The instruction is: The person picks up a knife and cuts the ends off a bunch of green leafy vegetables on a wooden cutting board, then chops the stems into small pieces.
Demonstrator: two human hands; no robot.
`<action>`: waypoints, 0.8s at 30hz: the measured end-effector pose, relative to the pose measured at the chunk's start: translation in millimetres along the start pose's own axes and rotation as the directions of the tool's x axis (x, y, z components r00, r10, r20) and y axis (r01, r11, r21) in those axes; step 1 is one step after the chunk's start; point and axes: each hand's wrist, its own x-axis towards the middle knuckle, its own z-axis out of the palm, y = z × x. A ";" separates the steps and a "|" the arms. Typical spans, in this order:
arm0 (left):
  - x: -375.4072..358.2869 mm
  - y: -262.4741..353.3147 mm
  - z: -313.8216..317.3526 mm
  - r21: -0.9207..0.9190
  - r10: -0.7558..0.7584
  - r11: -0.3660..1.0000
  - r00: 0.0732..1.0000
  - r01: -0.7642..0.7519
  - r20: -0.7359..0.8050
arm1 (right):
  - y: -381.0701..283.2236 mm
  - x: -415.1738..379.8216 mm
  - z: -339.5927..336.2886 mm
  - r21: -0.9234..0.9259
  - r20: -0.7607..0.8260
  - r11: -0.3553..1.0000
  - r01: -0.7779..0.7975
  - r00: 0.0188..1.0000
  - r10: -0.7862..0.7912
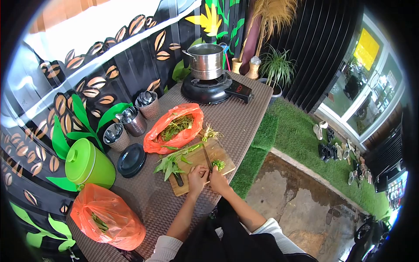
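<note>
Leafy greens [171, 162] — a loose bunch lying across the left part of a wooden cutting board [218, 153], leaves spilling over its left edge onto the table, stems running right toward the hands. A small heap of chopped greens [218, 164] sits on the board's right side, just beyond the right hand.

Left hand [197, 175] — at the near edge of the board, fingers curled down and pressing on the stem ends of the greens; the grip itself is too small to make out closely.

Right hand [218, 180] — just beside the left, closed around the handle of a knife [207, 157], whose blade points away from the person over the board, between the bunch and the chopped heap.

Table [244, 118] — brown woven surface carrying the board.

Orange bag [174, 129] — open, holding more greens, just beyond the board to the far left.

Second orange bag [107, 216] — near left, well apart from the hands.

Green lidded bucket [87, 163] and a black lid [132, 160] — left of the board.

Three metal cups [131, 121] — in a row by the wall, utensils inside.

Steel pot [206, 61] on a black stove [209, 89] — far end of the table.
</note>
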 end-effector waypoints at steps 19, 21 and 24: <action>2.0 -11.0 3.5 -0.119 -0.143 0.983 0.989 0.137 -0.046 | -5.4 -27.3 4.9 -0.097 -0.017 0.995 -0.037 0.999 0.035; 4.0 0.0 -1.2 -0.076 -0.141 0.987 0.990 0.139 -0.027 | -3.8 -24.1 1.1 -0.103 -0.002 0.994 -0.043 0.999 0.043; 7.1 8.6 -4.0 -0.023 -0.112 0.993 0.994 0.112 0.001 | 6.2 -12.3 -0.8 -0.083 -0.024 0.994 -0.073 0.997 0.071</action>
